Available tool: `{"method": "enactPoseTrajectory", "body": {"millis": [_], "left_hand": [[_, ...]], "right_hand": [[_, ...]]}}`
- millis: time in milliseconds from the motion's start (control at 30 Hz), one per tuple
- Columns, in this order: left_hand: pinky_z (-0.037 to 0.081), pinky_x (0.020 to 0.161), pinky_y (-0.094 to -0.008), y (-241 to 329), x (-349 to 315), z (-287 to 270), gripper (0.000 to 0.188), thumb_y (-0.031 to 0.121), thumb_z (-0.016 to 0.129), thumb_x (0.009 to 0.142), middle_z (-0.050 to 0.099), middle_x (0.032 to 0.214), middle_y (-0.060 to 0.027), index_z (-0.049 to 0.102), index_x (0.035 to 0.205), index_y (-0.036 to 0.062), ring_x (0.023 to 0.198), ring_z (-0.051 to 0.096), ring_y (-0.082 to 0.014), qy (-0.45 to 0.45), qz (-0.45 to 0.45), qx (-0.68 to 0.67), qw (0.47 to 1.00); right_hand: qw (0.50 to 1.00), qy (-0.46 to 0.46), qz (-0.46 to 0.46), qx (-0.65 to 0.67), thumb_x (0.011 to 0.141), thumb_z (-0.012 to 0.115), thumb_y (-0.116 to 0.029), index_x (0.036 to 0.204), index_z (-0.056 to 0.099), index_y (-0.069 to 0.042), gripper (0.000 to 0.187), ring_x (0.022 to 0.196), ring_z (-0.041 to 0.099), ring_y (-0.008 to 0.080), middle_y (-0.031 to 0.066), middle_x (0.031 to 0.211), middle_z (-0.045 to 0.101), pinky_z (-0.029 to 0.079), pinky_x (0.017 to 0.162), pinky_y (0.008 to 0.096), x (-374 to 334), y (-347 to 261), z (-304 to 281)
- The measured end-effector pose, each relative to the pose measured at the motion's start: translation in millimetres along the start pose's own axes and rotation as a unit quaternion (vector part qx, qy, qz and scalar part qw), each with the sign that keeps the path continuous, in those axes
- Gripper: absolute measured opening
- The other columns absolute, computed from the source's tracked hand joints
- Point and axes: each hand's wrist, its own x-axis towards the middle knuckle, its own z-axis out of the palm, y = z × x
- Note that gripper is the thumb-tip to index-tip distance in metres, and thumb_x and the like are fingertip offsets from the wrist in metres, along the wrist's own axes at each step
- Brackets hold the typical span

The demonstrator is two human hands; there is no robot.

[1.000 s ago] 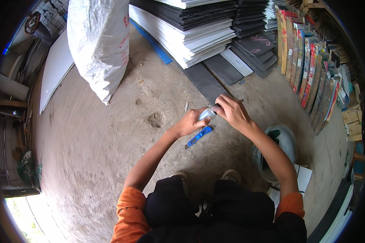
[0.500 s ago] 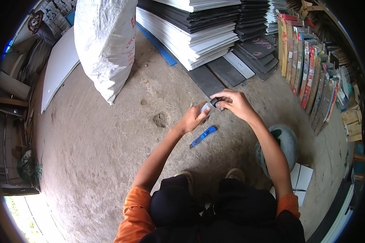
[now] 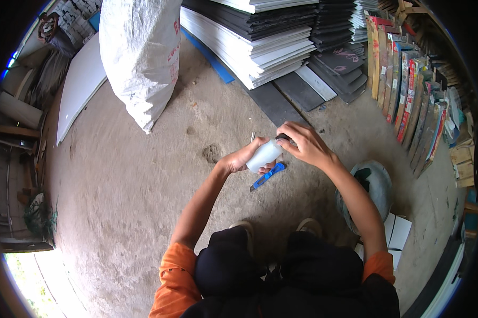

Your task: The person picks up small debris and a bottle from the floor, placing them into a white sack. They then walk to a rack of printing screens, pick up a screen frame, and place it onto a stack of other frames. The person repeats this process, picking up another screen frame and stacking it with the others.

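A small whitish translucent bottle point(image 3: 264, 156) is held tilted in my left hand point(image 3: 240, 158), the fingers wrapped round its body. At the bottle's upper right end, the fingers of my right hand point(image 3: 308, 144) grip the black cap point(image 3: 283, 137). The cap appears to be at the bottle's mouth; whether it is seated or loose is hidden by my fingers. Just below the bottle, a blue utility knife point(image 3: 269, 176) lies on the concrete floor, its blade end toward the lower left.
A full white sack point(image 3: 141, 63) stands at the far left. Stacked white and black sheets point(image 3: 281, 53) rise ahead, with dark strips point(image 3: 276, 104) on the floor. A round grey container point(image 3: 379, 185) sits by my right forearm. Upright boards point(image 3: 408, 95) line the right side.
My left hand has turned the bottle so its body now shows more plainly, tilted toward the lower left. My right hand stays at the cap, its fingers now lying more over it.
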Motion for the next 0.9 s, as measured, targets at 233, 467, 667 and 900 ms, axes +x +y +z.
{"method": "enactPoseTrajectory", "body": {"millis": [233, 467, 667, 900], "left_hand": [[0.038, 0.038, -0.0251, 8, 6, 11, 0.054, 0.051, 0.024, 0.084, 0.045, 0.054, -0.0022, 0.047, 0.080, 0.0022, 0.044, 0.044, -0.0106, 0.077, 0.035, 0.104, 0.991], [0.043, 0.048, -0.0258, 5, 5, 18, 0.063, 0.057, 0.024, 0.083, 0.051, 0.057, -0.0058, 0.050, 0.080, -0.0001, 0.047, 0.051, -0.0129, 0.208, 0.091, 0.372, 0.900], [0.042, 0.049, -0.0271, -14, 8, 5, 0.060, 0.053, 0.025, 0.085, 0.051, 0.055, -0.0058, 0.050, 0.078, -0.0002, 0.047, 0.050, -0.0139, 0.194, 0.116, 0.240, 0.944], [0.043, 0.052, -0.0307, -46, 10, -4, 0.050, 0.047, 0.035, 0.085, 0.052, 0.055, -0.0092, 0.051, 0.085, 0.0001, 0.049, 0.053, -0.0180, 0.294, 0.091, 0.397, 0.865]], "right_hand": [[0.996, 0.073, -0.017, -0.057, 0.080, 0.045, -0.013, 0.065, 0.054, -0.001, 0.021, 0.049, 0.056, 0.0248, 0.0126, 0.057, 0.056, 0.043, 0.045, 0.0324, 5, 12, 11], [0.980, -0.042, 0.187, -0.046, 0.085, 0.039, -0.020, 0.068, 0.055, -0.001, 0.030, 0.044, 0.053, 0.0271, 0.0154, 0.052, 0.053, 0.042, 0.042, 0.0333, -6, 10, 22], [0.995, 0.057, 0.067, -0.040, 0.084, 0.043, -0.018, 0.076, 0.056, 0.002, 0.025, 0.046, 0.055, 0.0269, 0.0164, 0.055, 0.054, 0.042, 0.041, 0.0334, -8, 8, 32], [0.984, 0.001, 0.178, 0.012, 0.085, 0.042, -0.020, 0.096, 0.053, 0.004, 0.028, 0.056, 0.058, 0.0270, 0.0171, 0.065, 0.057, 0.044, 0.048, 0.0330, -33, 29, 81]]}}
